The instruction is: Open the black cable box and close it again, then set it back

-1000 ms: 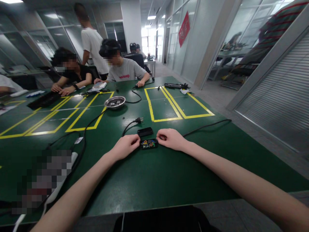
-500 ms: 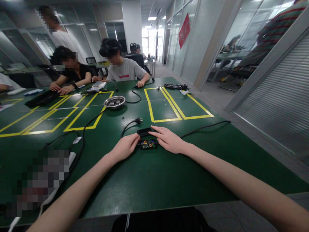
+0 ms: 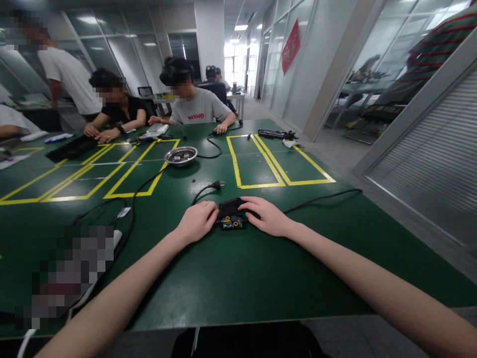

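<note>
A small opened black device (image 3: 231,223) with coloured parts showing inside lies on the green table (image 3: 231,278) in front of me. Its black cover (image 3: 230,206) is tipped up over the far edge of the device. My left hand (image 3: 197,222) is curled and holds the device's left end. My right hand (image 3: 266,216) has its fingers on the cover and pinches it at its right side. A black cord with a plug (image 3: 217,185) runs off behind the device.
A metal bowl (image 3: 181,155) with small parts stands further back among yellow tape rectangles (image 3: 274,171). Cables (image 3: 128,214) cross the left side, and a black cable (image 3: 324,195) leads right. Several other people sit and stand at the far end. The table's right edge is near.
My right hand opened, reached to the black cover lying behind the device, and has drawn it toward the device and tipped it up. My left hand stayed at the device.
</note>
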Available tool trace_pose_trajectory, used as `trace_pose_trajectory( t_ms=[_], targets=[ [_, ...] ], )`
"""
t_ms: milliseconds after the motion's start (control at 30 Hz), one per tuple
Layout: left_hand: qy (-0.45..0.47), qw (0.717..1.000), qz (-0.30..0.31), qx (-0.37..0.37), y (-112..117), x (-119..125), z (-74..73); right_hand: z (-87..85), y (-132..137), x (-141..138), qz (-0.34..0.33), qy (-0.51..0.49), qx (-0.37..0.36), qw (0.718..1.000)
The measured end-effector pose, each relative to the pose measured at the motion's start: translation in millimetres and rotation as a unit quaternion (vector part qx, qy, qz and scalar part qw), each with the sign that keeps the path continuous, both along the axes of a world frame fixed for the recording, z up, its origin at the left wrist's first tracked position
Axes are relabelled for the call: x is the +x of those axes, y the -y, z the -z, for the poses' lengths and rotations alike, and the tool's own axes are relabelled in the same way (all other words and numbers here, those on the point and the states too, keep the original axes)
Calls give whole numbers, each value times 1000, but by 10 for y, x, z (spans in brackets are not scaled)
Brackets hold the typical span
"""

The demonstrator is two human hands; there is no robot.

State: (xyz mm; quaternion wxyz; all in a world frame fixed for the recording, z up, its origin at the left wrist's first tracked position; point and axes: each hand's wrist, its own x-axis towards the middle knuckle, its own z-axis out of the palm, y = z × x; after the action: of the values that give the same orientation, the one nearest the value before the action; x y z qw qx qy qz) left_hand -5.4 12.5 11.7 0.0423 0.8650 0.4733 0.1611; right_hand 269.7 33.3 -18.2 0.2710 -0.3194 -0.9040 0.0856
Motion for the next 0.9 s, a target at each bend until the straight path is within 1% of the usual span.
trace_pose_trajectory(
  t_ms=[67,100,167,233,367,467,567,700,767,900],
  targets=[
    [49,999,-2,-9,-13,-44,-11,-18,11,5,-12,-10,0,1000],
    [68,998,12,-15,-16,-67,-17,-29,19,5,-22,-19,2,1000],
    [83,994,64,-25,-15,-103,-28,-51,36,1,-44,-41,5,998],
    [90,991,98,-31,0,-118,-34,-74,54,-6,-63,-66,6,996],
    [115,987,101,-56,49,-95,-38,-127,95,-19,-88,-101,-4,991],
    [122,983,115,-69,80,-71,-54,-167,127,-27,-80,-122,-44,988],
    [138,979,130,-75,93,-55,-70,-193,151,-45,-69,-119,-78,987],
    [168,971,154,-74,95,-41,-60,-202,163,-77,-102,-122,-100,982],
    [177,968,163,-68,99,-35,-46,-202,165,-85,-116,-133,-101,979],
    [189,965,174,-57,115,-21,-25,-203,180,-88,-120,-147,-70,979]
  ],
)
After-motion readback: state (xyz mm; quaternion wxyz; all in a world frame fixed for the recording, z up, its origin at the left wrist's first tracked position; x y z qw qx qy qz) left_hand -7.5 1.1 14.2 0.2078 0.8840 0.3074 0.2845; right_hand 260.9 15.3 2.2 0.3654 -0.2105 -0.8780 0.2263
